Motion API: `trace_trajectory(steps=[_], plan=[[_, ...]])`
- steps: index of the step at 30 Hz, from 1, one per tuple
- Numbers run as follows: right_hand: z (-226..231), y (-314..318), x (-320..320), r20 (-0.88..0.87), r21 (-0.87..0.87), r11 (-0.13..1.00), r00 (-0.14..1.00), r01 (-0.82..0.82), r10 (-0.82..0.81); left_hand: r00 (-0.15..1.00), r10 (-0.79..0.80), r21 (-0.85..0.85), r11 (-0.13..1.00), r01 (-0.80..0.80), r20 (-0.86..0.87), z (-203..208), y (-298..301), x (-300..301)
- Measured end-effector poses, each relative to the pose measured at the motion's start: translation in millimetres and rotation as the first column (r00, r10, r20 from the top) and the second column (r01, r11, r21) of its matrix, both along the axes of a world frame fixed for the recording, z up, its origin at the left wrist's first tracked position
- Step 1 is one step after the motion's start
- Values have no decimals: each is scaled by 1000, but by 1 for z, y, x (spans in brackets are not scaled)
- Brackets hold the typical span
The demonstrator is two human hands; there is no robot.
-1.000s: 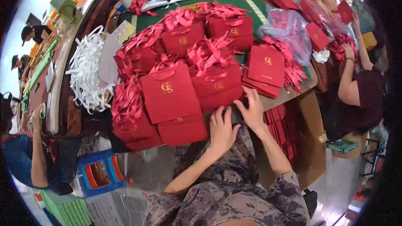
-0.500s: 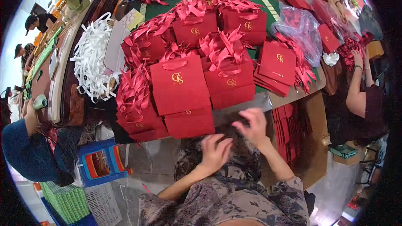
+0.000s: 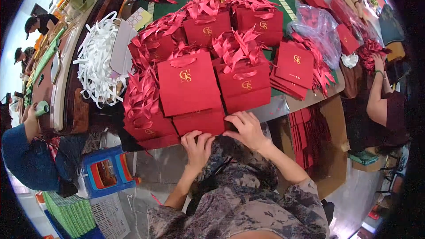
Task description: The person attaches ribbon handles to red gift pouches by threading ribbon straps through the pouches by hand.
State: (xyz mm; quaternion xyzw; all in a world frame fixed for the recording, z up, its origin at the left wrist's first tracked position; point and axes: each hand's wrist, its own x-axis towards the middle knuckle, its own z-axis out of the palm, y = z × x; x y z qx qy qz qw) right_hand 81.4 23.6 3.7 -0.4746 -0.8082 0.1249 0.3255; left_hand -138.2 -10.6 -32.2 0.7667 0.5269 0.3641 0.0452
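While two hands [image 3: 197, 149] [image 3: 250, 131] touch one lower red bag [image 3: 200, 123] | grip: cannot tell | one upper bag [image 3: 189, 89] overlaps it

The person has 2 hands, 1 left hand [image 3: 198, 148] and 1 right hand [image 3: 247, 129]. There are at least 6 ribbon-handled red bags [image 3: 188, 93], 1 fanned stack of flat red bags [image 3: 294, 68], 1 heap of white ribbons [image 3: 98, 64], 1 cardboard box [image 3: 335, 150], 1 blue stool [image 3: 121, 168], 1 pale green roll [image 3: 42, 108] and at least 4 other people [image 3: 31, 155].
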Motion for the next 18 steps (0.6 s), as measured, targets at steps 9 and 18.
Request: trace_trajectory(steps=[9, 18], plan=[[-12, 4, 4, -78, -5, 1000, 996, 31, -31, 1000, -7, -22, 1000, 7, 15, 2, 2, 3], [-22, -6, 10, -127, 31, 999, 992, 11, -7, 999, -17, 54, 998, 20, -40, -2, -10, 6]])
